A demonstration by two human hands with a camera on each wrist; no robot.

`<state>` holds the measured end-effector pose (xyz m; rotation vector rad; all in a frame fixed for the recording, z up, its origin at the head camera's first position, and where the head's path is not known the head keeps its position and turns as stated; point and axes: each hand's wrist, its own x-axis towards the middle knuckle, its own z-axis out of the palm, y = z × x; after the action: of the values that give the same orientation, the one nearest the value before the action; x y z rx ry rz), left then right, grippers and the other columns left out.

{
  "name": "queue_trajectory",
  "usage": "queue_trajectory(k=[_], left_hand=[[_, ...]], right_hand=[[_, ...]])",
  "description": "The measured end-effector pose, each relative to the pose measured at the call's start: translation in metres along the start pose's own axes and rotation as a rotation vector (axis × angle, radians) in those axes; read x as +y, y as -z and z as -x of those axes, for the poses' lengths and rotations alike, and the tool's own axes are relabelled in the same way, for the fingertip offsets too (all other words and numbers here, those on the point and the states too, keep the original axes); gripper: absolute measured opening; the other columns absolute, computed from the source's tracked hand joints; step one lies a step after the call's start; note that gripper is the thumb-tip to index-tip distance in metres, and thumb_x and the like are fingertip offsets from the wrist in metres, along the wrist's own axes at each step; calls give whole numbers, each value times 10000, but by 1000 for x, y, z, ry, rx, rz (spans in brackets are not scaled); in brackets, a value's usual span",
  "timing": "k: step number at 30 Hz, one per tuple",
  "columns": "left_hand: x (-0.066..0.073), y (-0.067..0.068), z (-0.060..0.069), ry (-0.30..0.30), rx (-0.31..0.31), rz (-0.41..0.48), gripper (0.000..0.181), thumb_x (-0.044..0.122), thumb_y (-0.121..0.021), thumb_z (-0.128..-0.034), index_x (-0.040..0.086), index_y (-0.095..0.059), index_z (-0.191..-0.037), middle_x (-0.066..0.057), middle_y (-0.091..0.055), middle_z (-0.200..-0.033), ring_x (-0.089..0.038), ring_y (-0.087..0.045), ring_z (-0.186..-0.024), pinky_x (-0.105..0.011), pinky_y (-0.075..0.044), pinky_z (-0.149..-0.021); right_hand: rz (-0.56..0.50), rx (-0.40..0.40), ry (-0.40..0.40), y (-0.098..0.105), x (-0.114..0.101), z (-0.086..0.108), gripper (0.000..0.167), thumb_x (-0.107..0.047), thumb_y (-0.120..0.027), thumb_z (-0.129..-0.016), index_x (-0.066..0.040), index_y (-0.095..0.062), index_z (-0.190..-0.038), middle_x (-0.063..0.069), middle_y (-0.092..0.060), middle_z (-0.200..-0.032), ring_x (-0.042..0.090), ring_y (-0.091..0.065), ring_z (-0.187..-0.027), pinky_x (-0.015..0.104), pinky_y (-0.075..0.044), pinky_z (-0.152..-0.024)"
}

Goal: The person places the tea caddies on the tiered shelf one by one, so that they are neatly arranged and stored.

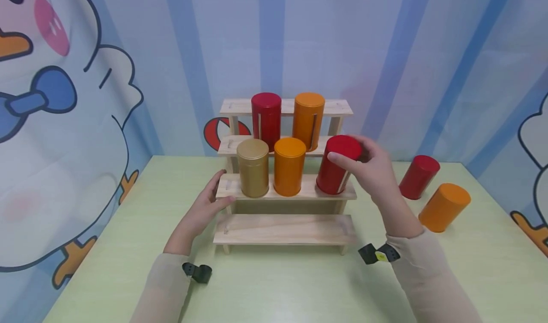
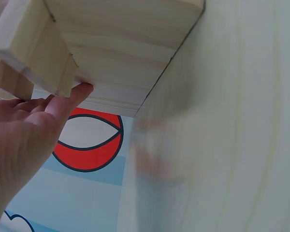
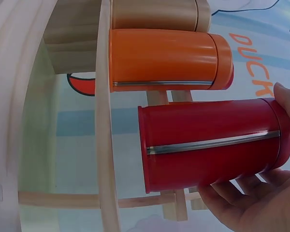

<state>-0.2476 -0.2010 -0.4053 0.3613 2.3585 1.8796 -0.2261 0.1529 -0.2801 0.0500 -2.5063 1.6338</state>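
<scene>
In the head view, my right hand (image 1: 372, 168) grips a red canister (image 1: 334, 171) near its lid, thumb across the front. The canister is at the right end of a shelf on the tiered wooden rack (image 1: 282, 230). Seen from the right wrist, a gap shows between the red canister's base (image 3: 144, 150) and the shelf board (image 3: 105, 130). My left hand (image 1: 204, 209) holds the left end of that same shelf, thumb in front and fingers behind. A gold canister (image 1: 253, 168) and an orange canister (image 1: 288, 168) stand upright on this shelf.
Higher on the rack stand another red canister (image 1: 266, 123) and an orange canister (image 1: 308, 123). To the right on the pale green table (image 1: 274, 285) are a red canister (image 1: 418, 178) and an orange canister (image 1: 444, 209). A printed curtain (image 1: 231, 42) hangs behind.
</scene>
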Motion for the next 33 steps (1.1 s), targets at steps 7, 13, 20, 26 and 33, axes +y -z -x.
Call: queue_trajectory(k=[7,13,20,26,33], left_hand=[[1,0,0,-8,1,12,802,180,-577,-967,150,-43,-1565,-105,-112,-1613,-295,-132,-1475,-508,-207,-1158],[2,0,1,-9,1,15,805,184,-579,-966,148,-42,-1565,-105,-106,-1614,-293,-124,-1477,-510,-206,-1158],[1,0,0,-4,0,25,811,193,-585,-964,152,-42,-1565,-101,-104,-1615,-289,-120,-1478,-508,-201,-1160],[-1,0,-1,-3,-3,24,817,203,-592,-962,149,-42,-1565,-104,-110,-1614,-295,-127,-1476,-509,-200,-1159],[-2,1,-1,1,0,17,822,213,-598,-959,128,-46,-1563,-106,-124,-1611,-301,-146,-1472,-513,-206,-1156]], right_hand=[[-34,-28,-11,-9,0,-5,740,-416,-728,-833,-108,-429,-1435,130,-546,-1301,290,-520,-1147,416,-498,-932],[-38,-44,-8,-14,1,-10,733,-401,-730,-833,-104,-431,-1432,133,-542,-1306,295,-516,-1154,431,-496,-940],[-41,-58,-20,-17,4,-13,752,-408,-735,-829,-104,-418,-1440,135,-526,-1331,304,-503,-1179,457,-486,-968],[-30,-63,-25,-19,4,-15,744,-411,-736,-828,-105,-429,-1433,140,-534,-1324,309,-511,-1175,455,-484,-971],[-13,-70,-35,-20,4,-15,737,-401,-738,-830,-116,-425,-1433,137,-530,-1328,313,-509,-1180,466,-492,-961]])
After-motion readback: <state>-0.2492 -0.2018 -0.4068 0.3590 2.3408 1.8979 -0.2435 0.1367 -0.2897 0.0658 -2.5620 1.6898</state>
